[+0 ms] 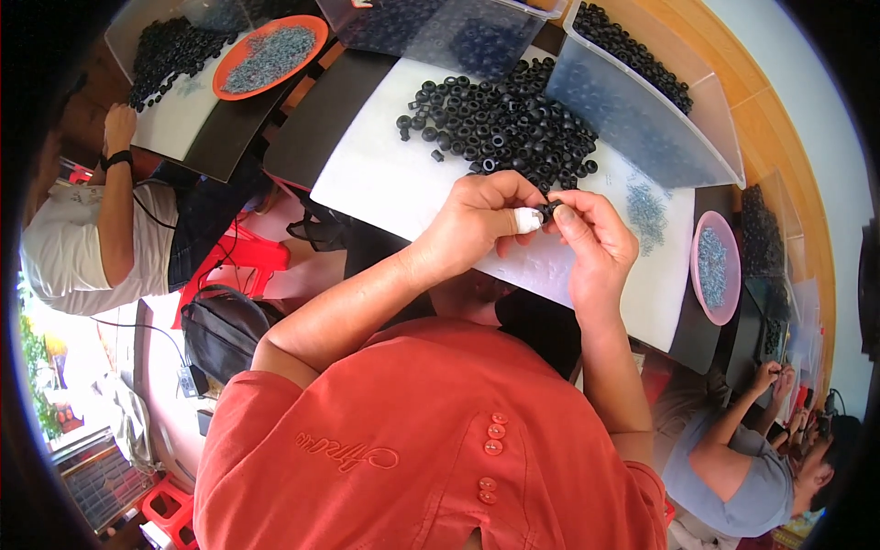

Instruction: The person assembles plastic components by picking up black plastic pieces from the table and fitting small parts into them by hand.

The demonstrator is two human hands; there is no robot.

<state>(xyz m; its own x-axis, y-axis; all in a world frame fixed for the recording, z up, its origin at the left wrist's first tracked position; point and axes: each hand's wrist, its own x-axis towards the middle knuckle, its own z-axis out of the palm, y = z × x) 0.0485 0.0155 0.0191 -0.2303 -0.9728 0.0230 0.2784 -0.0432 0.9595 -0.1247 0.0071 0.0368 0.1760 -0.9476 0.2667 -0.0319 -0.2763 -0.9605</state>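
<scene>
Both my hands meet over the near edge of the white work surface (376, 174). Between the fingertips is a small black round part (549, 211), mostly covered by the fingers. My left hand (481, 218), with a white wrapping on its thumb, pinches it from the left. From the other side my right hand (596, 240) grips it with thumb and forefinger. Just beyond the hands lies a heap of black ring-shaped parts (500, 124). A spread of small silvery pieces (647, 218) lies to the right of my right hand.
Clear plastic bins (632, 115) of black parts stand at the far side. A pink bowl (706, 307) of small silvery pieces sits at the right, and an orange tray (316, 37) at the far left. Other people work at left (92, 238) and right (733, 458).
</scene>
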